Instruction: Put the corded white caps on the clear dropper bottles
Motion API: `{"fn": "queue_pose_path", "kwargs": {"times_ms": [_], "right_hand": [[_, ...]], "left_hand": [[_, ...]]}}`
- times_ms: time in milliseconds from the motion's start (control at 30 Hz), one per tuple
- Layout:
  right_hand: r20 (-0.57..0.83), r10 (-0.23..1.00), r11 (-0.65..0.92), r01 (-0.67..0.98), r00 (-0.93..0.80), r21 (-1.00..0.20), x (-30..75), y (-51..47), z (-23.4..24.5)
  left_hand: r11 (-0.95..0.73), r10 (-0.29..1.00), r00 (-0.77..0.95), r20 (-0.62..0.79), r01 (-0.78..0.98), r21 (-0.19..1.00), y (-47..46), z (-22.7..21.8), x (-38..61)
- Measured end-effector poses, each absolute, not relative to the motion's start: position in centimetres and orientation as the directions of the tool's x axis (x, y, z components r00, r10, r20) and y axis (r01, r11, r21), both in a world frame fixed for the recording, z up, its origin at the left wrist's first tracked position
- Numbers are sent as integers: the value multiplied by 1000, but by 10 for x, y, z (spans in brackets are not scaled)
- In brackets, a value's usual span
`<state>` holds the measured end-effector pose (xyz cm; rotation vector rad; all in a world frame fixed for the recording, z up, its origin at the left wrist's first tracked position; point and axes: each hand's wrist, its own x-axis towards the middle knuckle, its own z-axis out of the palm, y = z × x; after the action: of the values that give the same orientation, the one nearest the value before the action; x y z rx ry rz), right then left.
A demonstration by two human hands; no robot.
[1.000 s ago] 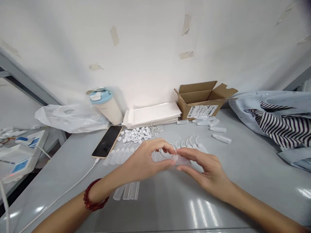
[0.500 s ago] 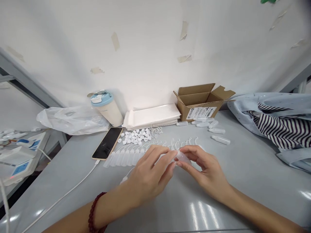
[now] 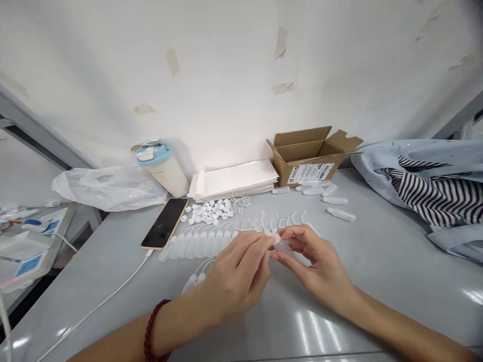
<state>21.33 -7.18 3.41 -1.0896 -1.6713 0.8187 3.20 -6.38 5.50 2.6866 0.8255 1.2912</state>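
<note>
Pinching the white top (image 3: 276, 238) of a small translucent bottle (image 3: 284, 246) between thumb and fingertips, the left hand (image 3: 237, 275) comes in from the left, a dark red beaded bracelet (image 3: 151, 329) on its wrist. The right hand (image 3: 320, 257) grips the body of the same bottle between thumb and curled fingers. The bottle is tilted, held between the two hands over the middle of the grey table (image 3: 377, 296), its top toward the left hand. Whether its lower end touches the table, I cannot tell.

Just beyond the hands lies a row of similar bottles (image 3: 196, 246) with thin white loops, partly hidden by the left hand. Two more looped bottles (image 3: 191, 281) show on the near side of the row, beside the left forearm. Farther back sit a pile of white caps (image 3: 209, 212) and, to the right, loose uncapped bottles (image 3: 341, 215) near an open cardboard box (image 3: 310, 173).
</note>
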Motion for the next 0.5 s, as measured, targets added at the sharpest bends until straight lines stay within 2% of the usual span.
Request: {"fn": "queue_pose_path", "kwargs": {"times_ms": [100,200,400,500], "right_hand": [[284,942,319,216,-179,-923,214,-71,36],[190,951,226,129,-242,-966,215,-69,39],[34,962,-4,-139,-269,-990,212,-68,44],[-30,965,-88,-215,-260,-973,209,-67,46]], "left_hand": [[-837,527,586,615,485,254,-65,55,32],[-805,586,605,539,509,304,-66,56,32],[-803,593,599,538,492,337,-68,57,32],[-799,601,631,491,488,351,-69,57,31]]}}
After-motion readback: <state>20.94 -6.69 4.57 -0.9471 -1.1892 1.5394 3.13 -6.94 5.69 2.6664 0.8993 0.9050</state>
